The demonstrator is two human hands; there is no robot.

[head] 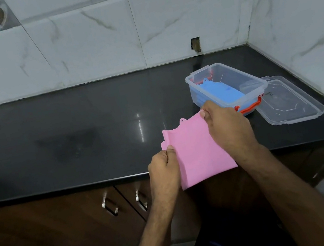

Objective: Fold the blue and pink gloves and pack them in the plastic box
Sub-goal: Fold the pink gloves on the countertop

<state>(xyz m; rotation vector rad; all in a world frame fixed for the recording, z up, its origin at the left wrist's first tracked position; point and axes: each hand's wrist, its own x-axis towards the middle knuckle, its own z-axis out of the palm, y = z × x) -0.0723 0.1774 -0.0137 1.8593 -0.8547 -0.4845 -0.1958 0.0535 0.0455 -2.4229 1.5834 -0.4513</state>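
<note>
Holding pink glove [198, 151] in both hands above the counter [71, 127] edge: left hand [164, 170] pinches its near-left edge, right hand [227, 127] pinches the far corner. Blue glove [221, 92] lies inside plastic box [258, 86], just beyond right hand; lid [290, 101] beside it.

Light: soft, even, fairly bright | Glare: vertical white streak on the black countertop [71, 125], left of the plastic box [225, 86] | Shadows: dark below the countertop edge | Focus: sharp centre | Distortion: wide-angle bending of the wall tiles [89, 38] above.
</note>
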